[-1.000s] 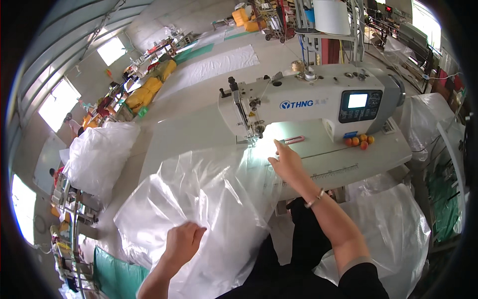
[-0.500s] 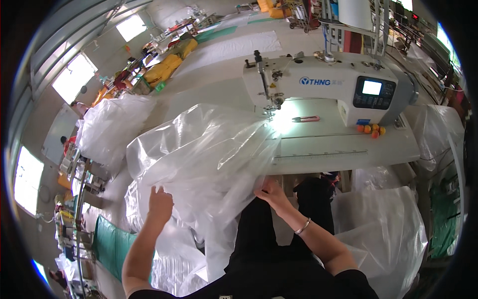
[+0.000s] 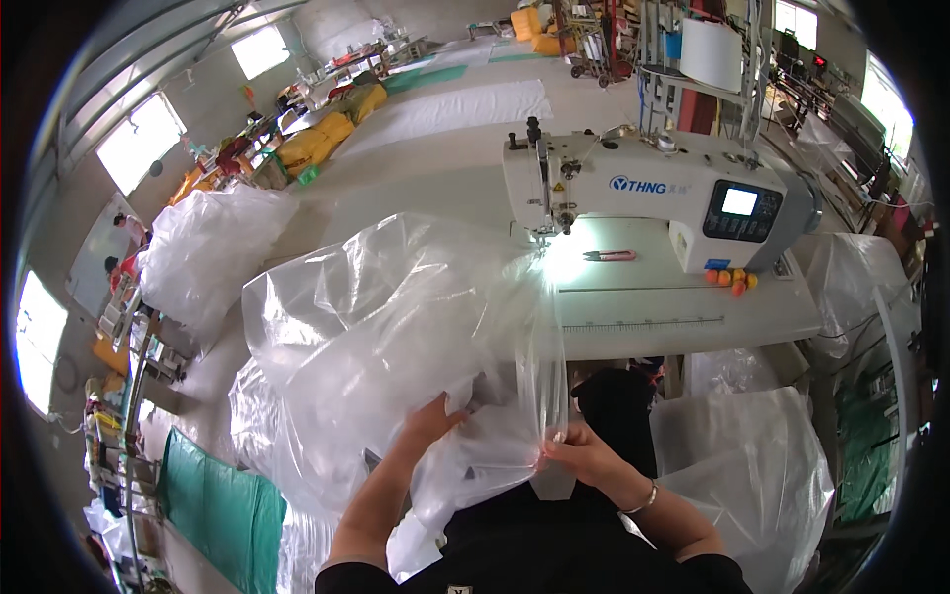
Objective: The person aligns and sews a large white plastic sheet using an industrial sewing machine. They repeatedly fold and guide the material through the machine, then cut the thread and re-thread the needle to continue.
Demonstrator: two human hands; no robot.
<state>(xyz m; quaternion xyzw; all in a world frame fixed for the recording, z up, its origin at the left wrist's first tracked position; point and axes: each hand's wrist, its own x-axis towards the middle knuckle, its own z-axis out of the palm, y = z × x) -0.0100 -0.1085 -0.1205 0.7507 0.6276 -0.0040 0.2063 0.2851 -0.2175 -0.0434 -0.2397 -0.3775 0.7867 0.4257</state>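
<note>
A large clear plastic sheet (image 3: 386,297) spreads in loose folds from the sewing machine's needle area over the table's front edge and down to my lap. My right hand (image 3: 586,455) pinches its edge between thumb and fingers, just above my lap. To the left, my left hand (image 3: 427,421) is closed among the folds, its fingertips partly hidden by the film. The white sewing machine (image 3: 633,183) stands on the table with its lamp lit. Part of the sheet lies by the needle; whether the presser foot holds it is too bright to tell.
Pink-handled thread snips (image 3: 610,255) lie right of the needle, and small orange balls (image 3: 737,281) sit below the control panel. More plastic is heaped at the left (image 3: 213,252) and at the lower right (image 3: 742,465). A green sheet (image 3: 218,505) hangs lower left.
My left hand has moved right, into the folds. My right hand has come down toward my lap with the sheet's edge, drawing the film down beside the needle. The view has shifted slightly.
</note>
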